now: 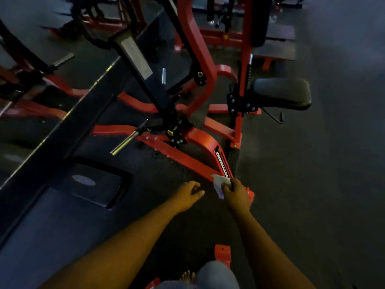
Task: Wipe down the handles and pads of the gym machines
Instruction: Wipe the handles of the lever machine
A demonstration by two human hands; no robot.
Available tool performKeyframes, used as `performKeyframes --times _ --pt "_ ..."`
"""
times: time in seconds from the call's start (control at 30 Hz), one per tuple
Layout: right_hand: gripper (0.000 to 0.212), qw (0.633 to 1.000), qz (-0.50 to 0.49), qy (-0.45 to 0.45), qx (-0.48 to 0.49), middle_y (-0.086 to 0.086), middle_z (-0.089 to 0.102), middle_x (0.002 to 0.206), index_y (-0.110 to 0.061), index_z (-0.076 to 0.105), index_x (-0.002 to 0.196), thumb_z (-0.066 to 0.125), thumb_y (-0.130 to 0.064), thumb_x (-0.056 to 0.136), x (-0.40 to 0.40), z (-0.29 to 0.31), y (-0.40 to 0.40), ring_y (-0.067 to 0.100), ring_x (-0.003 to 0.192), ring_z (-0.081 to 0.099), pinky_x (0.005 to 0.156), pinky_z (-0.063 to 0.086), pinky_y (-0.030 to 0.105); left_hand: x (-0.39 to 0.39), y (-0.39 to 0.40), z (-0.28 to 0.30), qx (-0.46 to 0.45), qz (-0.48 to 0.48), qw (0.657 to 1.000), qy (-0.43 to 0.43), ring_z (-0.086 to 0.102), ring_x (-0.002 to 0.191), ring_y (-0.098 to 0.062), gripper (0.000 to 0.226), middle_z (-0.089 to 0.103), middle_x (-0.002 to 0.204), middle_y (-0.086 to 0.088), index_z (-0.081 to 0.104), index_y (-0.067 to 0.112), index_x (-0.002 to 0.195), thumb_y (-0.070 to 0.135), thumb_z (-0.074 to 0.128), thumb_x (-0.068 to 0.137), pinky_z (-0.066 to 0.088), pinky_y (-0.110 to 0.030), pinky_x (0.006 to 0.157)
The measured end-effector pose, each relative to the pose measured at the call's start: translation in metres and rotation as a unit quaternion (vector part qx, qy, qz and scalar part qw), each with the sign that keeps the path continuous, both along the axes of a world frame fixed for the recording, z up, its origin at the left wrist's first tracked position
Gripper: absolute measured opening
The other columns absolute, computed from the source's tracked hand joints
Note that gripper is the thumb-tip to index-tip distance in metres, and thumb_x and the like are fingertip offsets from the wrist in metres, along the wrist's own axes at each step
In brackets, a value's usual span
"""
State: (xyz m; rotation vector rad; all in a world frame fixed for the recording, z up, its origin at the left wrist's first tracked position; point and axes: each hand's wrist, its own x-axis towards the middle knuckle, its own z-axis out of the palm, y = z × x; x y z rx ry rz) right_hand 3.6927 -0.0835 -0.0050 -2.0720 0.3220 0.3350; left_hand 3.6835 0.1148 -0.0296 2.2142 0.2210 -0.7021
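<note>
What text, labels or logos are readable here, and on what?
White lettering on a black strip along the red frame bar, above the white wipe: blurred and angled, not readable.
Pale oval mark on the dark floor pad: too blurred to read.
Nothing else legible.

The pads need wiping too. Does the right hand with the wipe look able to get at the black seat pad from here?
Probably not without stepping closer. The right hand holds the white wipe low at the red frame's near end; the seat pad sits well beyond, though nothing blocks the way.
</note>
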Motion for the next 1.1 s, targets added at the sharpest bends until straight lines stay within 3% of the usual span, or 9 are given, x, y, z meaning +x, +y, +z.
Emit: performKeyframes --times 0.1,0.23,0.33,0.5,0.63,0.7,0.83,0.93,1.1 --pt "0.01 0.998 0.037 -0.035 -0.04 0.002 0.061 0.081 -0.014 0.058 0.087 0.055 -0.017 0.096 0.027 0.021 0.013 0.025 0.079 0.062 0.07 0.05 0.04 0.015 0.03 0.017 0.079 -0.024 0.996 -0.038 0.056 0.13 -0.024 0.056 0.056 0.146 -0.007 0.054 0.018 0.144 0.049 0.064 0.098 0.047 -0.038 0.108" --pt "0.019 0.995 0.089 -0.046 -0.024 0.007 0.07 0.098 -0.013 0.064 0.115 0.053 -0.017 0.1 0.074 0.045 0.029 0.027 0.089 0.068 0.083 0.056 0.052 0.044 0.055 0.05 0.128 -0.019 0.99 -0.06 0.048 0.137 -0.029 0.057 0.05 0.152 -0.007 0.051 0.021 0.148 0.05 0.06 0.1 0.043 -0.042 0.112" --pt "0.023 0.995 0.1 -0.007 0.002 0.013 0.072 0.104 -0.007 0.066 0.117 0.051 -0.016 0.102 0.114 0.055 0.042 0.029 0.094 0.069 0.087 0.055 0.046 0.069 0.066 0.065 0.134 -0.008 0.988 -0.079 0.047 0.138 -0.028 0.055 0.048 0.152 -0.007 0.05 0.021 0.148 0.049 0.06 0.101 0.043 -0.041 0.11" --pt "0.021 0.985 0.08 -0.026 0.151 0.011 0.072 0.09 -0.01 0.065 0.112 0.047 -0.015 0.104 0.19 0.057 0.068 0.027 0.076 0.07 0.058 0.056 0.032 0.133 0.089 0.075 0.143 0.012 0.983 -0.113 0.054 0.13 -0.023 0.056 0.054 0.145 -0.001 0.055 0.025 0.144 0.055 0.062 0.097 0.048 -0.04 0.106" --pt "0.029 0.958 0.11 0.046 0.259 0.017 0.074 0.102 -0.012 0.069 0.116 0.053 -0.03 0.101 0.279 0.061 0.095 0.035 0.094 0.072 0.08 0.061 0.05 0.196 0.107 0.086 0.154 0.088 0.973 -0.149 0.062 0.118 -0.023 0.046 0.062 0.132 -0.001 0.063 0.02 0.132 0.048 0.068 0.095 0.051 -0.038 0.098" --pt "0.042 0.946 0.149 0.041 0.284 0.02 0.073 0.102 -0.009 0.07 0.114 0.062 -0.045 0.097 0.32 0.066 0.108 0.034 0.092 0.071 0.079 0.059 0.049 0.223 0.112 0.092 0.176 0.099 0.967 -0.153 0.062 0.116 -0.023 0.041 0.062 0.129 -0.001 0.063 0.02 0.127 0.047 0.068 0.096 0.048 -0.033 0.094" --pt "0.019 0.937 0.172 0.004 0.304 0.017 0.076 0.102 -0.014 0.075 0.109 0.068 -0.026 0.096 0.373 0.082 0.142 0.033 0.095 0.073 0.084 0.059 0.051 0.267 0.137 0.113 0.202 0.111 0.958 -0.171 0.055 0.129 -0.023 0.053 0.057 0.142 0.0 0.056 0.022 0.141 0.051 0.064 0.097 0.045 -0.035 0.104" --pt "0.038 0.93 0.186 -0.004 0.317 0.019 0.074 0.109 -0.012 0.072 0.118 0.072 -0.038 0.09 0.407 0.083 0.179 0.039 0.103 0.071 0.093 0.054 0.064 0.294 0.169 0.13 0.245 0.116 0.943 -0.192 0.047 0.139 -0.024 0.063 0.049 0.155 -0.001 0.049 0.022 0.151 0.053 0.061 0.098 0.039 -0.038 0.113" --pt "0.026 0.93 0.178 -0.01 0.322 0.017 0.075 0.106 -0.015 0.075 0.112 0.068 -0.033 0.094 0.45 0.096 0.258 0.042 0.104 0.07 0.092 0.056 0.059 0.336 0.256 0.149 0.304 0.109 0.918 -0.231 0.038 0.148 -0.023 0.069 0.039 0.162 0.001 0.046 0.024 0.153 0.064 0.05 0.097 0.031 -0.042 0.119"
